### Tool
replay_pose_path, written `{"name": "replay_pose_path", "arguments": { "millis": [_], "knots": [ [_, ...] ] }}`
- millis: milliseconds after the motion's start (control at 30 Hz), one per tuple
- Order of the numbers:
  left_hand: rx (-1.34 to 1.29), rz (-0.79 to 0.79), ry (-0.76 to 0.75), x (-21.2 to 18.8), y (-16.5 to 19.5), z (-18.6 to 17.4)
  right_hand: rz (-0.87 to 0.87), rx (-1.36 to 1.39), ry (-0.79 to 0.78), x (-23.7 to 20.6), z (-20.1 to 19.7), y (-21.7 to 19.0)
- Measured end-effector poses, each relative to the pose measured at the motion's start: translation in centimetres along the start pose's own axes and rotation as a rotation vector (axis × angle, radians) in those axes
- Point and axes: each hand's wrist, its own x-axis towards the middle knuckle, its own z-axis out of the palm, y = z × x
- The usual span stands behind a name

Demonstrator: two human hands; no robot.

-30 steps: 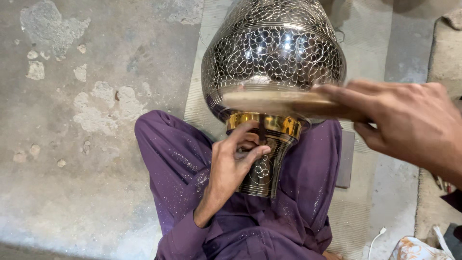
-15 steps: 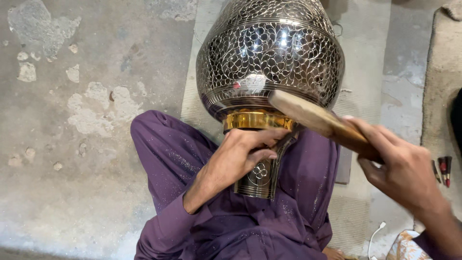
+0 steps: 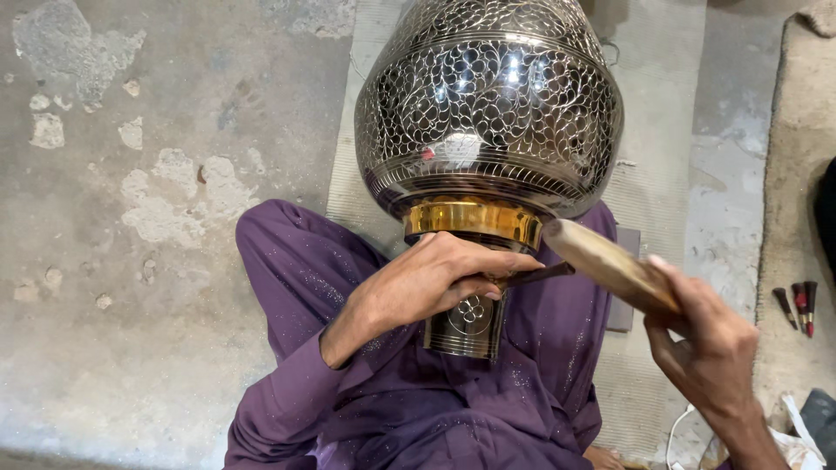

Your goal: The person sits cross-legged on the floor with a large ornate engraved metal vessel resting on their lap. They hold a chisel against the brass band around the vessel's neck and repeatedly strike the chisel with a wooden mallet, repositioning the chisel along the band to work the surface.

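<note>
We sit on the floor (image 3: 157, 261) with a large engraved metal vase (image 3: 488, 113) lying across our lap, its round silver body pointing away from us and its narrow neck (image 3: 466, 322) toward us. A gold band (image 3: 475, 222) rings the vase where the body meets the neck.

Our left hand (image 3: 435, 278) rests on the neck just below the gold band, fingers curled and pressed together around a thin dark chisel (image 3: 535, 274), whose tip sticks out to the right, near the band. Our right hand (image 3: 705, 348) is closed around the handle end of a wooden mallet (image 3: 610, 265); the mallet's rounded head sits just beside the gold band and above the chisel's tip. We cannot tell whether the mallet touches the chisel.

Our purple trousers (image 3: 305, 261) spread under the vase, and the purple sleeve (image 3: 296, 400) covers the left forearm. A pale mat (image 3: 662, 113) lies beneath the vase on the concrete floor. To the right, well apart from the vase, a few small dark tools (image 3: 797, 305) with reddish ends lie on the floor, and a white cord (image 3: 684, 431) shows near the right wrist.
</note>
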Motion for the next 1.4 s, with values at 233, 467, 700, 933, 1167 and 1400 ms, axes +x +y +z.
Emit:
{"name": "replay_pose_path", "arguments": {
  "millis": [233,467,700,933,1167,1400],
  "knots": [
    [0.115,0.064,0.099,-0.5,-0.7,0.5,-0.046,-0.207,-0.111,0.2,0.2,1.2],
    [0.024,-0.103,0.284,-0.9,-2.6,0.8,-0.045,-0.225,-0.147,3.9,-2.6,-0.3],
    [0.041,-0.06,0.259,-0.8,-3.2,1.2,-0.113,-0.336,-0.192,7.5,-5.0,-2.5],
    [0.041,-0.024,0.273,-1.0,-2.8,1.3,-0.165,-0.663,-0.519,10.7,-6.4,-3.6],
    [0.048,-0.089,0.272,-0.7,-2.1,1.4,-0.082,-0.412,-0.465,12.4,-5.2,-4.6],
    [-0.019,-0.125,0.318,-1.1,-1.9,1.7,-0.109,-0.47,-0.428,12.6,-4.7,-3.5]
  ]
}}
